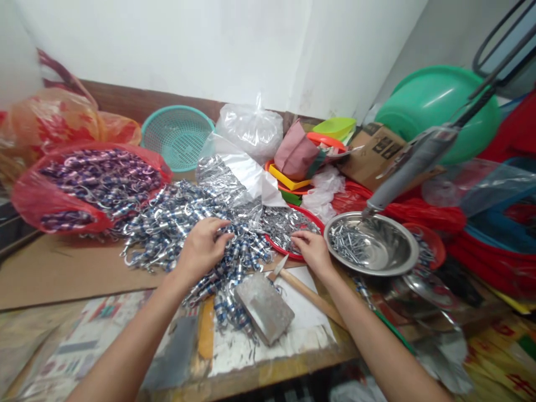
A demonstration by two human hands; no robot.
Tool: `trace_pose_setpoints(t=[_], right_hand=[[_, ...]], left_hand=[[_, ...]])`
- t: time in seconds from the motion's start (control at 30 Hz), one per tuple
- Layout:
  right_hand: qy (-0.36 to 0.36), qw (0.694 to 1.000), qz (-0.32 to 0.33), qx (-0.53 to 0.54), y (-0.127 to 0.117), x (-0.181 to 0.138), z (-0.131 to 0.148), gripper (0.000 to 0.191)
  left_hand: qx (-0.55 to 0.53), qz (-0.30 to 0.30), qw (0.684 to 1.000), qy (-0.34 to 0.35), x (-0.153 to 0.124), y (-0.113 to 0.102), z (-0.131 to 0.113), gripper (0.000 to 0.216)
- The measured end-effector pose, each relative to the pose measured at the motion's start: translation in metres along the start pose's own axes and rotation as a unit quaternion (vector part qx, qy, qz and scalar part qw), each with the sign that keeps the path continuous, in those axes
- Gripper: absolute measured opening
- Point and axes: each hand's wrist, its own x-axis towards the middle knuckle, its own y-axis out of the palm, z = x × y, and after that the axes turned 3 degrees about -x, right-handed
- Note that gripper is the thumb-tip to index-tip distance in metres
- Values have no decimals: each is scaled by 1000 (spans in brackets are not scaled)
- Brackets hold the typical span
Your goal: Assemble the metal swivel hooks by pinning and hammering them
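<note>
My left hand [204,245] rests on a big heap of small silver and blue metal clips [176,223] in the middle of the table, its fingers curled and pinching among them. My right hand [312,251] reaches into a red tray [319,223] of small flat silver pieces [285,223], fingers bent together on them; what it grips is too small to make out. A grey metal block [263,307] lies on white paper just in front of both hands, with a wooden-handled tool [312,296] beside it.
A steel bowl [393,251] holding small metal pins stands right of my right hand. A red bag [29,206] full of clips sits at the left. Behind are a teal basket [178,134], clear plastic bags [251,131], a cardboard box [372,153] and a green basin [435,106].
</note>
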Motion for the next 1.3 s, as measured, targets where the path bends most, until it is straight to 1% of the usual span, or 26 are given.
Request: trace_pose_setpoints(t=[0.07, 0.13, 0.2, 0.27, 0.33, 0.43, 0.53, 0.6, 0.67, 0.73, 0.8, 0.87, 0.9, 0.93, 0.97, 1.0, 1.03, 1.1, 1.2, 1.3], right_hand=[[18, 998, 16, 50, 9, -20, 3, 26], [36, 995, 20, 87, 14, -38, 9, 31], [50, 992, 11, 113, 14, -53, 14, 31], [60, 990, -4, 129, 10, -64, 19, 25], [64, 988, -23, 137, 4, -72, 20, 17], [61, 986, -49, 146, -3, -82, 18, 10], [64, 982, -66, 163, -6, -91, 13, 9], [73, 978, -75, 178, -5, -97, 11, 12], [86, 973, -92, 195, -2, -102, 14, 16], [78, 969, -118, 204, 3, -107, 21, 16], [31, 974, -125, 189, 9, -111, 33, 10], [-40, 983, -98, 153, 15, -115, 46, 8], [-71, 985, -79, 136, 19, -117, 51, 10], [-95, 986, -64, 123, 23, -118, 56, 13], [-112, 986, -51, 115, 26, -119, 59, 15], [-123, 986, -42, 108, 29, -121, 61, 16], [-131, 986, -34, 97, 32, -123, 62, 17], [-149, 986, -24, 65, 38, -126, 59, 20], [-179, 983, -28, 17, 43, -131, 53, 24], [-186, 982, -33, 3, 45, -133, 49, 25]], left_hand=[[34, 42, 999, -1, -8, 8, -7, 19], [70, 60, 995, -25, -10, 13, -14, 19], [97, 61, 992, -52, -7, 16, -18, 19], [111, 48, 990, -75, -2, 16, -17, 20], [110, 30, 989, -93, 3, 13, -12, 20], [79, -5, 991, -107, 8, 5, 1, 17], [19, -72, 990, -124, 5, -6, 8, 18], [-34, -134, 979, -149, -6, -12, 5, 27], [-87, -183, 964, -174, -25, -12, -3, 34], [-129, -197, 954, -184, -49, -6, -13, 33], [-148, -199, 951, -187, -68, 3, -21, 29], [-134, -209, 954, -170, -74, 9, -21, 24], [-109, -205, 962, -142, -71, 11, -19, 23], [-47, -168, 981, -82, -64, 11, -16, 26], [21, -128, 991, -31, -54, 12, -13, 28], [84, -74, 994, 0, -43, 12, -9, 28], [128, -32, 991, 8, -33, 12, -6, 25], [149, 2, 989, 6, -16, 11, 0, 19], [120, 1, 993, -7, -10, 10, 11, 18], [75, -18, 996, -50, -19, 7, 25, 16]])
